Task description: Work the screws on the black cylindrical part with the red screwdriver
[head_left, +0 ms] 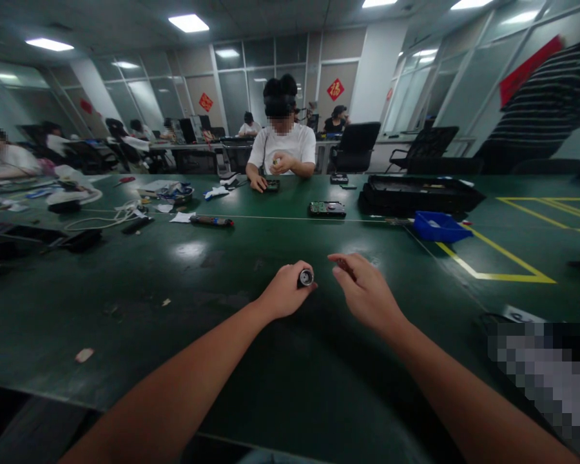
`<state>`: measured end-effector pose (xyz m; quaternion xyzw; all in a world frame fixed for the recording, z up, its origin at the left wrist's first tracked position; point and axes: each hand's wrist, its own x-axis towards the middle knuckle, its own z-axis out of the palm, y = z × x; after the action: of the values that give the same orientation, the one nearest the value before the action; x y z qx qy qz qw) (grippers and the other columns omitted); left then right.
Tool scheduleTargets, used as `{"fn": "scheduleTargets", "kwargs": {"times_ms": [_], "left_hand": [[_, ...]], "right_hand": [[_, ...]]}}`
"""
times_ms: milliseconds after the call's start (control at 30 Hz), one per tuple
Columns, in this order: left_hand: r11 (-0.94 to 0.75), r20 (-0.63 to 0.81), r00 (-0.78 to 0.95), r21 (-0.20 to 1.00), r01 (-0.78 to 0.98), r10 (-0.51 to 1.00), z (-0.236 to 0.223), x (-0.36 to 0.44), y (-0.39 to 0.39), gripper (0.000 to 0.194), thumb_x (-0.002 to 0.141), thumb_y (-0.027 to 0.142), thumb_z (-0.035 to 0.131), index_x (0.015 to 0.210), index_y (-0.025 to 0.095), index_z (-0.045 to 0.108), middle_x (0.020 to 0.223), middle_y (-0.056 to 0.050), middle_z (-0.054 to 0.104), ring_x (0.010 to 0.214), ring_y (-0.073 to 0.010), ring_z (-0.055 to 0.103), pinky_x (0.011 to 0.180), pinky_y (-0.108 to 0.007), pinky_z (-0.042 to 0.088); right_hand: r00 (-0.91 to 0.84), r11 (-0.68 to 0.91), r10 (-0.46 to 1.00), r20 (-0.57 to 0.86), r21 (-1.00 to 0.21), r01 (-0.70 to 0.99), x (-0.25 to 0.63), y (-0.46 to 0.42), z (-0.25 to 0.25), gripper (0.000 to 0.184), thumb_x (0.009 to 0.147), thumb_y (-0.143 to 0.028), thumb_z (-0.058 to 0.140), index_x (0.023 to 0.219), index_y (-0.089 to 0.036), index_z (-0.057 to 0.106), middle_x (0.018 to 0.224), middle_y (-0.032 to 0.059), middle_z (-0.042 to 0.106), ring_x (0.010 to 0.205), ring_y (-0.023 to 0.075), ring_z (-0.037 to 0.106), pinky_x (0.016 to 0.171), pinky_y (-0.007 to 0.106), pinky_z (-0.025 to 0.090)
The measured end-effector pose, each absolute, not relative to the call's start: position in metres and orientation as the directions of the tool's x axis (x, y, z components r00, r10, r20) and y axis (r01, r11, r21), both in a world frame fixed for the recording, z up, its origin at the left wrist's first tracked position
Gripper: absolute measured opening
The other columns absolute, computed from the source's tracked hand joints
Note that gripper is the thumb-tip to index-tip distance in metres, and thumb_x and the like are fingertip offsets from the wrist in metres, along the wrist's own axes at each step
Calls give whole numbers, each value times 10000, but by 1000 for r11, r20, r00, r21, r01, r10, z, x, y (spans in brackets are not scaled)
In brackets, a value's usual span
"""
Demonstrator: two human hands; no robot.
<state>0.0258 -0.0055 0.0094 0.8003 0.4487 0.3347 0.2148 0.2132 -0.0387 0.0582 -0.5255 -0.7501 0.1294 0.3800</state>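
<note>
My left hand [287, 290] is wrapped round a short black cylinder [306, 278], which looks like a flashlight body. Its round end faces me, showing a silvery ring and a dark inside with small light details. The rest of the cylinder is hidden in the fist. Just to the right, apart from the cylinder, my right hand [365, 287] hovers over the green table [251, 348]. Its fingers are bent and the thumb stands apart from them, with no held thing visible. Both hands are near the middle of the table.
Beyond my hands lie a green circuit-board device [327, 208], a dark pen-like tool [212, 221], a blue tray [442, 226] and a long black case [418, 193]. Cables [118, 216] and parts clutter the left. A co-worker [283, 145] sits opposite, handling small items.
</note>
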Motion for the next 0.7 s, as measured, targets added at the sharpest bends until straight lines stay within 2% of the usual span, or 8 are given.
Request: {"fn": "scheduleTargets", "kwargs": {"times_ms": [67,133,200,300,400,533,700], "left_hand": [[-476,332,345,691,544,878,9,24,-4,164,856,247,647,990,215,560,943,-5,641,870,-181,590,782,-298,449],[-465,334,331,721,513,883,9,23,-3,161,853,219,640,990,210,553,930,3,633,849,-167,586,774,-284,438],[-462,342,319,740,489,884,7,22,-2,157,856,211,633,989,207,549,929,6,626,848,-162,580,776,-280,429],[-449,340,301,765,462,891,6,21,-1,160,866,228,626,1002,210,545,934,9,620,841,-157,574,754,-274,416],[-431,321,300,780,454,898,6,20,-1,152,870,241,624,995,211,543,902,18,611,805,-150,564,713,-264,403],[-438,321,313,774,457,894,7,21,-2,157,874,255,625,1001,208,547,890,22,603,798,-147,559,707,-261,400],[-441,324,313,768,465,893,4,22,0,163,874,251,626,1013,204,553,883,20,604,794,-145,560,709,-260,405]], "right_hand": [[-143,429,871,470,-587,686,215,-38,59,330,949,-344,475,1145,-174,680,1047,105,654,905,218,616,741,344,472],[-120,426,861,495,-570,703,216,-38,59,298,927,-409,533,988,-188,723,891,76,661,781,204,608,662,334,451],[-82,414,863,499,-604,681,217,-39,57,299,914,-450,562,857,-199,713,724,35,636,646,177,575,589,320,419],[10,427,873,488,-772,471,218,-41,54,273,935,-439,543,947,-200,675,738,26,672,636,170,612,588,312,463],[67,451,872,486,-848,278,216,-42,51,265,936,-411,552,1062,-195,641,855,57,714,750,192,680,684,342,537],[24,463,869,494,-830,311,214,-42,45,253,936,-403,561,1063,-198,635,881,70,727,804,210,707,744,378,557],[-42,472,865,501,-781,410,214,-40,41,249,961,-394,519,1068,-198,629,881,68,730,814,208,712,726,358,549]]}}
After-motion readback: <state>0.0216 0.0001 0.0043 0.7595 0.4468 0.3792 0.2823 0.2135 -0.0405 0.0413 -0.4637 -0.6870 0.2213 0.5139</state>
